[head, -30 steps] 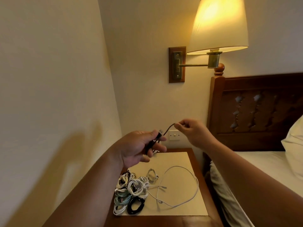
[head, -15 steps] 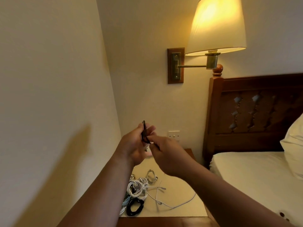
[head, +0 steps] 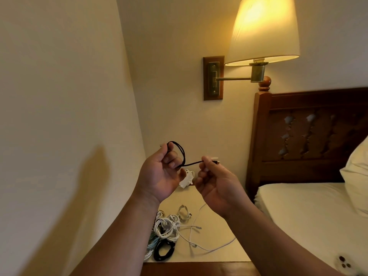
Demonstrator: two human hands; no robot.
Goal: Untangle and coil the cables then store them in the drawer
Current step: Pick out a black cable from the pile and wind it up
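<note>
Some coiled cables [head: 166, 229] hide behind a forearm [head: 123, 240]; left hand [head: 159, 176] grips one looped black cable [head: 184, 154], right hand [head: 216, 183] pinches its end.

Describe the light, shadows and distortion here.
Head view: the lit lamp gives warm yellow light, its shade blown out; an arm's shadow falls on the left wall; the wide lens tilts the wall corner; the black cable reads sharp.

Matt black cable [head: 182, 154], glossy wooden headboard [head: 310, 136], brass lamp arm [head: 233, 78].
</note>
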